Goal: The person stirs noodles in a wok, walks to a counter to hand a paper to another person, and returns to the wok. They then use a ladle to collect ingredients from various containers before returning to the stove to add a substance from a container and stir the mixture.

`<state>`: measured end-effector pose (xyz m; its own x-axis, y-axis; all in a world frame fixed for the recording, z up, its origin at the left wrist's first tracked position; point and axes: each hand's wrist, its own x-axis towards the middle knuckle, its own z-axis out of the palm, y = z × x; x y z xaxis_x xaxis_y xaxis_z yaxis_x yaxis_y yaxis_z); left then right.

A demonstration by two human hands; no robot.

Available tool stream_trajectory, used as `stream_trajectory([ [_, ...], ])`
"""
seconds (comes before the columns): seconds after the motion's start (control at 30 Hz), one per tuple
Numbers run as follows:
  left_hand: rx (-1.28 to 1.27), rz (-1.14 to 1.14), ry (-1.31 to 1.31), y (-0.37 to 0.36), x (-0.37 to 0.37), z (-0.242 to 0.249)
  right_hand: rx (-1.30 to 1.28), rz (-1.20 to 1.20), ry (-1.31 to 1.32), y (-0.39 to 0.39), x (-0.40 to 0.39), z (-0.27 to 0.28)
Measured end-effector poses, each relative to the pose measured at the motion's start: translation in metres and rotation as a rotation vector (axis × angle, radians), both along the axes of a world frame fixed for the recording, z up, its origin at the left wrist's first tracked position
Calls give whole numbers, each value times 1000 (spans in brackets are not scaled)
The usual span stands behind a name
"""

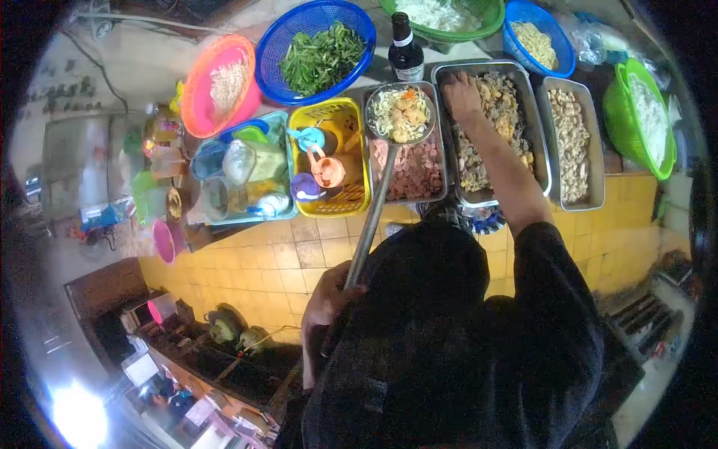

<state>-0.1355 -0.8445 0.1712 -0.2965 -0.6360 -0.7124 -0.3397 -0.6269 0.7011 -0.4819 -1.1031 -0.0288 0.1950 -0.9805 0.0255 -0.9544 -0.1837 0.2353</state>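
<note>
My left hand (330, 301) is closed round the long handle of a metal ladle (372, 213). The ladle's round bowl is held over the tray of pink sliced sausage (411, 166) and carries noodles, shredded pieces, chunky yellowish bits and some orange (402, 114). My right hand (462, 99) reaches into the upper left corner of a metal tray (544, 161) of mixed brown and yellow food (502, 112). Its fingers are bent down against the food; their tips are hidden, and what they grip cannot be made out.
A dark bottle (405, 52) stands behind the trays. Nearby are a blue basket of greens (321, 11), a pink basket (198, 82), a yellow basket (329, 209) of coloured cups, a tray of brown pieces (572, 142) and a green basket (619, 120). Yellow tiles (277, 258) cover the floor.
</note>
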Motion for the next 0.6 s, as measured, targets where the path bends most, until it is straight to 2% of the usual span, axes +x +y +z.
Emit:
stream_trajectory([
  [0.07, -27, -134, -112, -9, -6, 13, 188, -97, -68, -7, 0, 15],
  [0.1, -30, -129, -110, -9, -10, 15, 184, -92, -65, -8, -2, 15],
  [0.17, -11, -13, -48, -6, -15, 15, 26, -90, -550, -1, -17, 11],
  [0.23, -36, -35, -53, -7, -14, 11, -95, -109, -982, 18, -16, 36],
  [0.3, -59, -72, -57, -9, -14, 6, -105, -73, -1015, 39, -8, 81],
  [0.37, -61, 11, -5, -7, -18, 4, -201, 16, -1017, 57, 7, 103],
  [0.47, -24, -121, -62, -15, -13, 3, 4, -53, -1071, 74, 30, 99],
  [0.5, -23, -129, -59, -15, -11, -1, 1, -61, -1068, 77, 36, 102],
  [0.57, -53, -122, -2, -12, -7, -10, -64, 155, -937, 80, 43, 107],
  [0.6, -52, -125, -4, -11, -6, -9, -64, 152, -939, 82, 42, 108],
])
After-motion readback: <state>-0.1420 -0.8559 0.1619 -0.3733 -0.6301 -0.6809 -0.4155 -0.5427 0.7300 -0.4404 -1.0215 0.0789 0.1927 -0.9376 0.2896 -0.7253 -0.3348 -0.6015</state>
